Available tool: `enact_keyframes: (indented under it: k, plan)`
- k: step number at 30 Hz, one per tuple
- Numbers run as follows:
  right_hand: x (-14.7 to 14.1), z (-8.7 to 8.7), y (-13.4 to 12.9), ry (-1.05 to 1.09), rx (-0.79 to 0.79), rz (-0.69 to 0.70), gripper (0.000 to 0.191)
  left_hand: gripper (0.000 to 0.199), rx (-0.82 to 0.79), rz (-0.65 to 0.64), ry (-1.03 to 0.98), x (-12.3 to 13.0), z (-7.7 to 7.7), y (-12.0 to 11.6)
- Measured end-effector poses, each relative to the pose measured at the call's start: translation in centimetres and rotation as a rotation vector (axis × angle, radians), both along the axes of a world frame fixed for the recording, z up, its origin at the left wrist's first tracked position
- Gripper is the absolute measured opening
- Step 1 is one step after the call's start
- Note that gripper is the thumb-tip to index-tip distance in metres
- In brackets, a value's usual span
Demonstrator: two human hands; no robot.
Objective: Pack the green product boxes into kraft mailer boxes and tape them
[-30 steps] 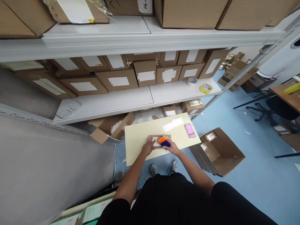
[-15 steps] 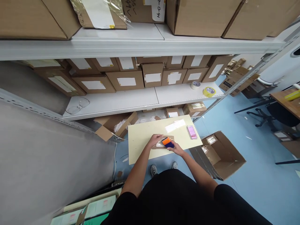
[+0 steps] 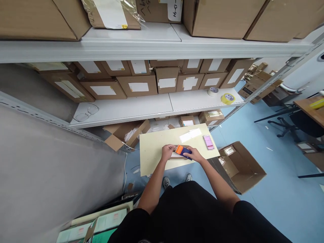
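Note:
My right hand [image 3: 194, 154] grips a small orange and dark-blue box [image 3: 182, 151], its orange end pointing left. At that end is my left hand [image 3: 168, 151], its fingers drawn together; whatever they pinch is too small to make out. Beneath both hands lies a flat brown cardboard piece [image 3: 174, 157] with a white area on it, partly covered by the hands and the small box. It rests on a pale yellow board [image 3: 152, 148]. Farther right on the board are a white paper strip [image 3: 190, 135] and a pink item [image 3: 208, 142], blurred.
A shelf [image 3: 126, 109] ahead holds cartons [image 3: 141, 88], eyeglasses [image 3: 86, 112], a white tape roll [image 3: 212, 91] and a yellow tape roll [image 3: 228, 98]. A large open carton [image 3: 243, 168] stands at the right; another open carton [image 3: 118, 137] sits left of the board.
The small box has turned to lie flatter, its orange end toward my left hand. My left fingers have come down to that end. The view has shifted slightly.

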State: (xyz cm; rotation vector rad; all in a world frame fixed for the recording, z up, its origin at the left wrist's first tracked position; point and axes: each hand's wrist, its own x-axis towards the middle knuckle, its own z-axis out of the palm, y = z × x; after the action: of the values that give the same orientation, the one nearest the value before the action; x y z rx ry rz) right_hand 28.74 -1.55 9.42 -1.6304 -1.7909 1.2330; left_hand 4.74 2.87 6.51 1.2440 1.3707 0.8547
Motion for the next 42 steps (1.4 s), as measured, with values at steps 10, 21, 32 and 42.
enact_keyframes:
  k: [10, 21, 32, 42]
  plan:
    - [5.0, 0.0, 0.5, -0.302, -0.051, 0.114, 0.053, 0.032, -0.082, 0.286, -0.009, -7.8, -1.4, 0.1]
    - [3.0, -0.4, 2.0, -0.507, -0.051, 0.173, 0.049, 0.034, -0.341, 0.324, 0.024, -8.6, -6.8, -0.8]
    - [2.1, -0.3, 2.1, -0.586, -0.034, 0.163, 0.052, 0.053, -0.551, 0.255, 0.12, -5.9, -9.4, -1.0]
    - [2.6, 0.3, 3.5, -0.511, -0.122, 0.233, 0.039, 0.052, -0.316, 0.109, 0.294, -3.7, -7.1, -2.5]
